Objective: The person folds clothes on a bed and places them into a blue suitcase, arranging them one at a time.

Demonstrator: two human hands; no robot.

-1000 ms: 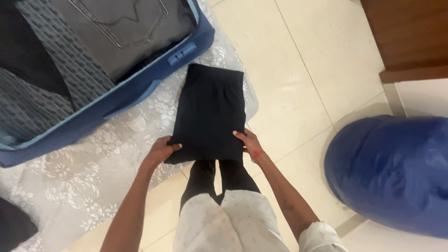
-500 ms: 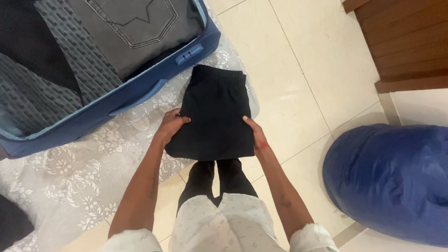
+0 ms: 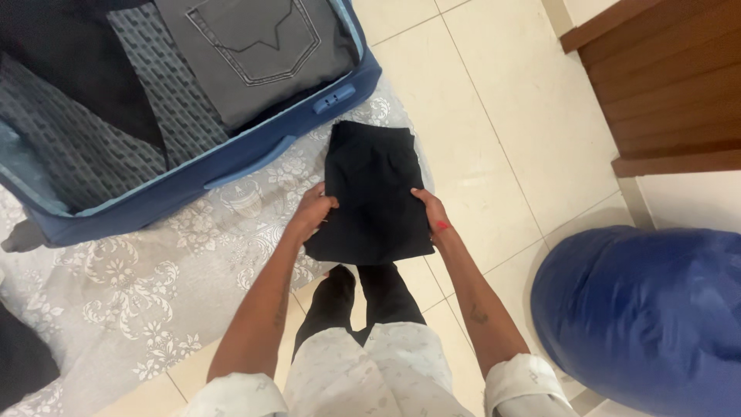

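Cream floor tiles (image 3: 494,116), glossy, partly covered by one grey floral-print sheet (image 3: 139,286). On the sheet: one blue soft-sided suitcase (image 3: 231,158), open, grey jeans (image 3: 255,46) inside. Just beside the suitcase, one folded black garment (image 3: 374,193), rectangular, matte. Left hand (image 3: 312,212) and right hand (image 3: 432,216) grip its side edges, fingers clenched on cloth. One blue beanbag (image 3: 648,309) well apart from the suitcase.
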